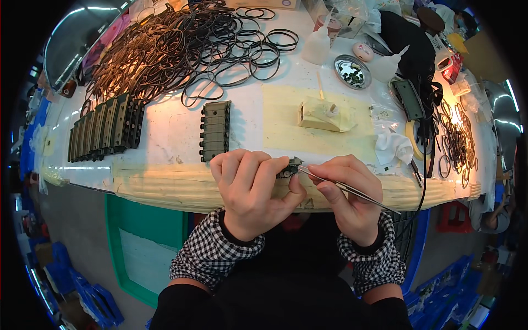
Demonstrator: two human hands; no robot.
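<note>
My left hand (250,190) is closed around a dark green model tank hull (289,167), only the end of it showing past the fingers, above the table's front edge. My right hand (355,195) pinches metal tweezers (379,203), their tips touching or very near the exposed end of that hull. Whether the tips hold a small part is too small to tell. Beyond my left hand lies another green tank hull (215,131) with wheels along its side. A row of several similar hulls (102,132) stands farther left.
Black rubber bands (165,49) are heaped at the back left, more (459,135) at the right. A taped, pale yellow turret-shaped piece (322,116) sits mid-table. Behind it are a round dish (337,71) of small green parts and squeeze bottles (316,48). A black cable (430,165) hangs over the front edge.
</note>
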